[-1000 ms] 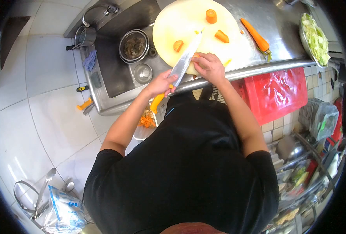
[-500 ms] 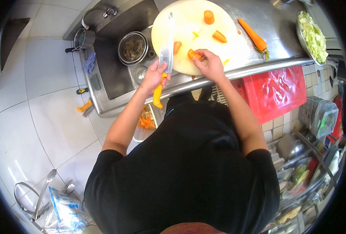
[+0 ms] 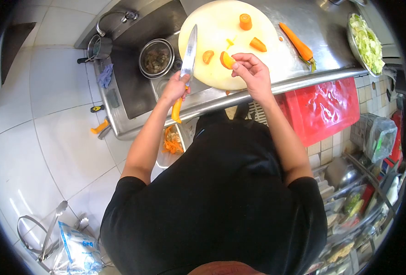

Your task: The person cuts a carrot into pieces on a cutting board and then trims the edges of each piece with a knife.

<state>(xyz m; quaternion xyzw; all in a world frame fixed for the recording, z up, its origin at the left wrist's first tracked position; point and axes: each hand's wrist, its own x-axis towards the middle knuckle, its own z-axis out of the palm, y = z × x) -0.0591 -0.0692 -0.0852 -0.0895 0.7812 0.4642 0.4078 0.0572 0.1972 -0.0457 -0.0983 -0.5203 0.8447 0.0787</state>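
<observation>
My left hand point(image 3: 176, 87) is closed around the knife point(image 3: 190, 50) near where blade and yellow handle meet. The blade points away from me over the left side of the round white cutting board point(image 3: 205, 32). Between thumb and fingertips, my right hand point(image 3: 254, 75) pinches a cut carrot piece point(image 3: 227, 60), its paler yellow-orange face showing, above the near part of the board. On the board lie a small carrot chunk point(image 3: 208, 57), a carrot wedge point(image 3: 258, 44), a carrot stub point(image 3: 245, 21) and thin yellow-orange slivers point(image 3: 230, 43).
A whole carrot point(image 3: 297, 41) lies on the steel counter right of the board. Farther right stands a bowl of chopped leafy greens point(image 3: 367, 43). The sink point(image 3: 129, 82) at left contains a metal bowl point(image 3: 156, 57). Below the edge sits a bin with orange peelings point(image 3: 172, 141).
My right hand has lifted and turned the carrot piece, showing its cut face. My left hand has moved the knife slightly left, toward me. The small chunk on the board lies at a different angle.
</observation>
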